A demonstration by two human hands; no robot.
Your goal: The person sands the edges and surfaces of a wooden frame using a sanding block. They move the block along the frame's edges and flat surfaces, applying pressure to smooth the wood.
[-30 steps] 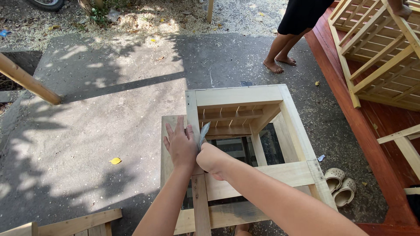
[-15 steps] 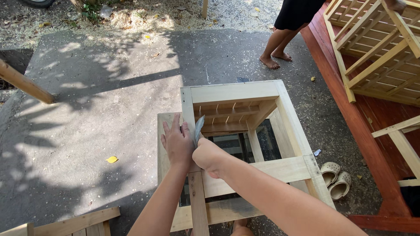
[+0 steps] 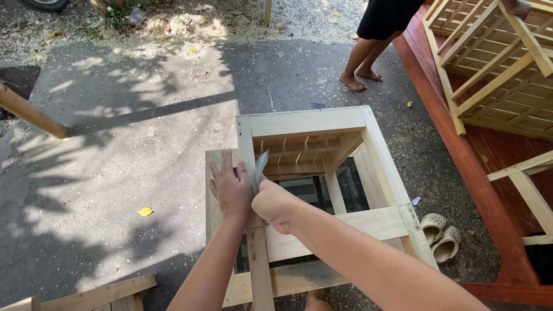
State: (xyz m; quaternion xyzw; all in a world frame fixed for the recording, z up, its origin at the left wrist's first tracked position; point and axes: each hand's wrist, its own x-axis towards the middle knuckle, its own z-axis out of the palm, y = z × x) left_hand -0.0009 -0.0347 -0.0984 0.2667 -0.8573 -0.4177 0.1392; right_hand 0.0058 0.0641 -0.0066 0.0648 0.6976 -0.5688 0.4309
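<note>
A pale wooden frame [image 3: 311,122] of square posts and rails stands in front of me on the concrete. My left hand [image 3: 230,187] lies flat, fingers spread, on the frame's left post. Beside it my right hand [image 3: 277,204] is closed around the handle of a tool with a thin grey metal blade [image 3: 260,167]. The blade rests against the inner side of that post, pointing away from me. My bare foot [image 3: 314,298] shows under the frame's near rail.
Another person's bare legs [image 3: 362,63] stand at the far edge of the concrete. Slatted wooden crates [image 3: 495,63] sit on a red deck at right. A pair of beige clogs [image 3: 439,233] lies beside the frame. Wood offcuts [image 3: 98,294] lie at lower left.
Both hands stay on the left post with the blade against it. The view has shifted slightly; the other person's legs have moved a little.
</note>
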